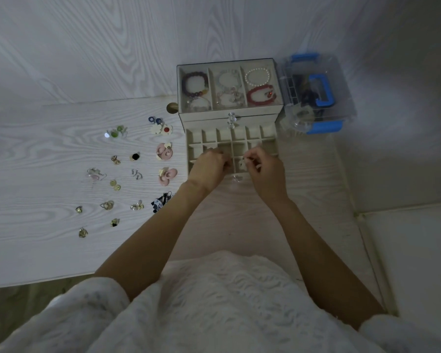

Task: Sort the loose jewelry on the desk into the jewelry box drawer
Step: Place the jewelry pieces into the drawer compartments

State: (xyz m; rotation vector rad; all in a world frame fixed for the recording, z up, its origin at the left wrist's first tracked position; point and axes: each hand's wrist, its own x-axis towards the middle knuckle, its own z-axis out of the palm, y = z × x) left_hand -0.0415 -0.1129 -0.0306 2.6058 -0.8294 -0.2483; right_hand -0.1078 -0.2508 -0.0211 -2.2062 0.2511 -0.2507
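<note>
A cream jewelry box [229, 110] stands at the back of the white desk, its gridded drawer [239, 138] pulled out toward me. Both hands hover over the drawer's front row of cells. My left hand [210, 168] has its fingers curled; whether it holds anything I cannot tell. My right hand [264, 169] pinches a small pale piece of jewelry [242, 163] above a cell. Loose earrings lie in rows to the left: pink flower pieces [164, 151], a black stud [135, 156], several small gold ones [115, 186], a blue-and-white pair [159, 202].
The box's glass top shows beaded bracelets [196, 85] in three compartments. A clear plastic case with blue clasps [318, 95] stands right of the box. A brass knob [172, 108] sits behind the box on the left. The desk edge runs near my lap.
</note>
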